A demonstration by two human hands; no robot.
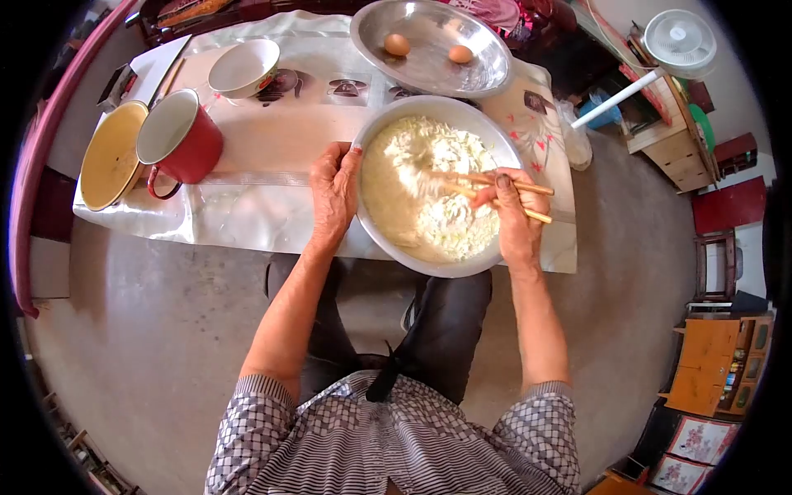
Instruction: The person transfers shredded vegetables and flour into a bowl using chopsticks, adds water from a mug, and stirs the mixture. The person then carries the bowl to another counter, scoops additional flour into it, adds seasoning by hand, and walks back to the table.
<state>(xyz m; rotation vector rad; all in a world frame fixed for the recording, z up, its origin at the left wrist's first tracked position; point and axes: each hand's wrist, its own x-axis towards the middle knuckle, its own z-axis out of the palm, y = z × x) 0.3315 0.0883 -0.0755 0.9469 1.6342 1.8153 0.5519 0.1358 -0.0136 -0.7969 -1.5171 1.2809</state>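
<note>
A large metal basin (381, 250) stands at the front edge of the table, holding a wet, pale mixture (396, 198) with white flour and shredded greenish-white bits. My left hand (334, 191) grips the basin's left rim, thumb on top. In my right hand (516, 216) is a pair of chopsticks (532, 186), closed in the fingers above the basin's right side. Their tips reach into the flour, where they are blurred. Behind it, a wider steel basin (429, 70) contains two brown eggs (397, 44).
Left on the table are a red enamel mug (194, 147), a yellow basin (107, 165) and a white bowl (245, 70). A patterned plastic cover (247, 214) lies over the tabletop. A white fan (678, 41) stands beyond the right side.
</note>
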